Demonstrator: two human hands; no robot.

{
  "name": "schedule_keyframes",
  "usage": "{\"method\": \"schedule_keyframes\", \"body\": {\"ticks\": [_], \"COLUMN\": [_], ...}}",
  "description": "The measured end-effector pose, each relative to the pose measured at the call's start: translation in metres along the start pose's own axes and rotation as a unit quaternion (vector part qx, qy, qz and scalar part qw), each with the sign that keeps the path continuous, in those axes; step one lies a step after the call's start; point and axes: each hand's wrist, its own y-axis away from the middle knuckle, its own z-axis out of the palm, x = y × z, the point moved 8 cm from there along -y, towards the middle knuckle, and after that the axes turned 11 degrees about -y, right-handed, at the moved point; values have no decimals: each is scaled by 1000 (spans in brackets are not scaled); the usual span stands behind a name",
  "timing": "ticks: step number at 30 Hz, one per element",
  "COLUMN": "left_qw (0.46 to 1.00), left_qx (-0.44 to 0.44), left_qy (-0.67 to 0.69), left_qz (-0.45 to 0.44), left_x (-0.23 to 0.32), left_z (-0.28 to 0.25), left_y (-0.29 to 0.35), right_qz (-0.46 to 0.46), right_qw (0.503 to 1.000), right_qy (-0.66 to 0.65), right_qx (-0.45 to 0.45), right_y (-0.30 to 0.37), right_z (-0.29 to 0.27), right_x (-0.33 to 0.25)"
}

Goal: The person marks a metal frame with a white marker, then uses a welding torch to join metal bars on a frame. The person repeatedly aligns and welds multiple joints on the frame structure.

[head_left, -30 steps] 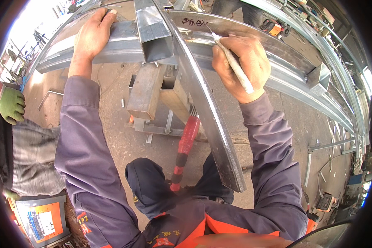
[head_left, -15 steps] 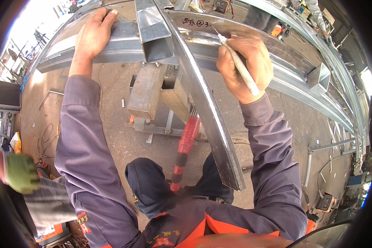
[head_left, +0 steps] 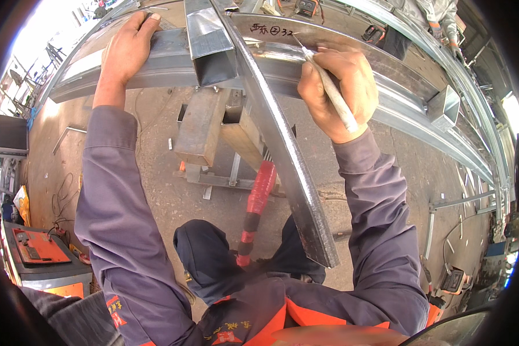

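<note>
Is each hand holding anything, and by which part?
Right hand: a pen, by its barrel near the tip. Left hand lies on the metal beam; grip unclear.

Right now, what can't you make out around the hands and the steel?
All in the head view:
White marker: tip too fine to tell whether it touches the steel plate.
Right hand: some fingertips, hidden by its own grip.
Left hand: palm side, hidden by its back.
Square tube: far end, cut off by the upper edge.
Grey cloth, lower left: the rest, cut off by the dark rim.
</note>
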Motion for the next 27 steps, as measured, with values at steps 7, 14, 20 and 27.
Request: {"method": "schedule_keyframes", "body": {"ticks": [7,14,20,27], "left_qw": [1000,1000,999,999], "left_qx": [-3,3,12,-3], "left_qy": [-1,13,30,32], "left_qz": [-4,15,21,6], "left_x": [0,2,2,1], "left_z": [0,1,0,2], "left_y": [0,0,1,0], "right_qz": [8,8,13,13], "right_qw": [1000,1000,999,999], "right_qy": [0,-11,2,-21], "right_qx": [25,28,43,48], "right_y": [3,3,3,5], "right_z": [-2,-3,-3,-5], "right_x": [4,5,4,5]}}
